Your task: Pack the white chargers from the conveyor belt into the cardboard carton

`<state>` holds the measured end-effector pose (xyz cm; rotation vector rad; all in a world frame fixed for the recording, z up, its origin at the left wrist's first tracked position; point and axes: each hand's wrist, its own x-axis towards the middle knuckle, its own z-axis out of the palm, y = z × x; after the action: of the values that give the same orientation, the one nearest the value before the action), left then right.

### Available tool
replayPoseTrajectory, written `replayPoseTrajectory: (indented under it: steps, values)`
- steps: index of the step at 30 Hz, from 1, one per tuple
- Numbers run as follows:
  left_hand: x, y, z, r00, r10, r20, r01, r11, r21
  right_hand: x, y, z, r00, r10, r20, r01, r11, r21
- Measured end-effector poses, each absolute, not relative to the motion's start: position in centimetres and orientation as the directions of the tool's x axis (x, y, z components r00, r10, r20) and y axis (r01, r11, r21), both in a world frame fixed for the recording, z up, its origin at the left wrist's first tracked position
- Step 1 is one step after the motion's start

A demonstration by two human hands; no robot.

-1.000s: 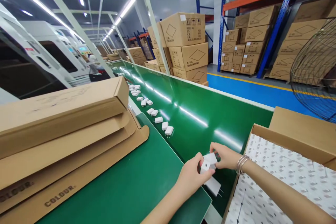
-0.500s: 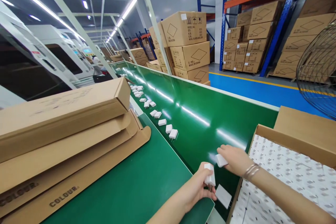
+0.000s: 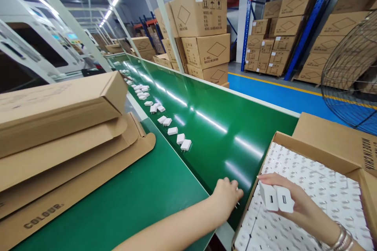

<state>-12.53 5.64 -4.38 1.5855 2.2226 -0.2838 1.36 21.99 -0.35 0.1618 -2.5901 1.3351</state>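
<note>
My right hand (image 3: 309, 210) grips two white USB wall chargers (image 3: 277, 199) side by side, their USB ports facing me. It is above an open carton (image 3: 277, 136) packed with rows of white chargers (image 3: 321, 180), many with metal prongs pointing up. Over the near end of the green conveyor belt (image 3: 212, 141), my left hand (image 3: 226, 198) is closed, knuckles up. Metal prongs and a bit of white show under its fingers, so it holds a charger, mostly hidden. More loose chargers (image 3: 172, 130) lie in a line along the belt's left side.
Flattened and folded cardboard boxes (image 3: 73, 137) are stacked on the green table (image 3: 123, 200) at left. Beyond the belt stand tall cartons (image 3: 206, 51) and a blue-orange rack (image 3: 250, 27). A wire-caged fan (image 3: 350, 66) stands at the right.
My right hand has moved from the belt to above the carton and holds two chargers instead of one. My left hand has turned over; the charger lying near it on the belt is no longer seen.
</note>
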Motion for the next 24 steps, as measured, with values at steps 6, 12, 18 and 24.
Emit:
replayPoseTrajectory:
  steps: [6, 12, 18, 24]
  values:
    - [-17.5, 6.8, -2.8, -0.438, 0.860, -0.261, 0.886, 0.462, 0.039, 1.8, 21.5, -0.4, -0.978, -0.015, 0.208, -0.188, 0.488, -0.852]
    - [-16.2, 7.3, -2.7, -0.656, 0.717, -0.237, 0.714, 0.691, 0.113, 2.1, 21.1, -0.8, -0.972, 0.038, 0.233, -0.190, 0.457, -0.869]
    - [-12.7, 8.7, -4.8, -0.732, 0.624, -0.272, 0.590, 0.781, 0.205, 2.1, 20.9, -1.3, -0.947, 0.046, 0.319, -0.257, 0.488, -0.834]
    - [-14.5, 7.1, -3.6, -0.605, 0.725, -0.329, 0.590, 0.686, 0.426, 2.5, 20.9, -1.7, -0.942, 0.041, 0.333, -0.272, 0.490, -0.828]
